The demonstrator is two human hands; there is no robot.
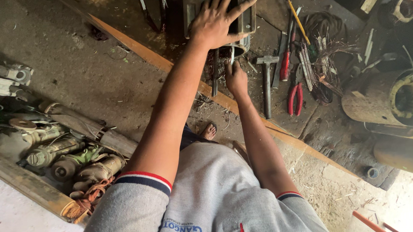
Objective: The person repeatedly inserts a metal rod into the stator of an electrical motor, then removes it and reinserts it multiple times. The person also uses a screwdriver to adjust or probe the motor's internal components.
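My left hand (217, 20) lies spread over the top of a grey metal motor housing (248, 19) at the top of the view, pressing on it. My right hand (236, 77) is just below the housing's open end, closed around a thin metal tool (232, 55) that points up into the opening. A long dark chisel or bar (214, 74) lies beside that hand on the floor. Copper wire scraps (211, 61) sit around the opening.
A hammer (266, 82), a red-handled screwdriver (285, 65), red pliers (295, 99) and loose wire strands (325, 57) lie to the right. A rusty cylindrical casing (389, 98) stands at far right. A pile of old motor parts (61, 153) fills the left. My foot (209, 131) shows below.
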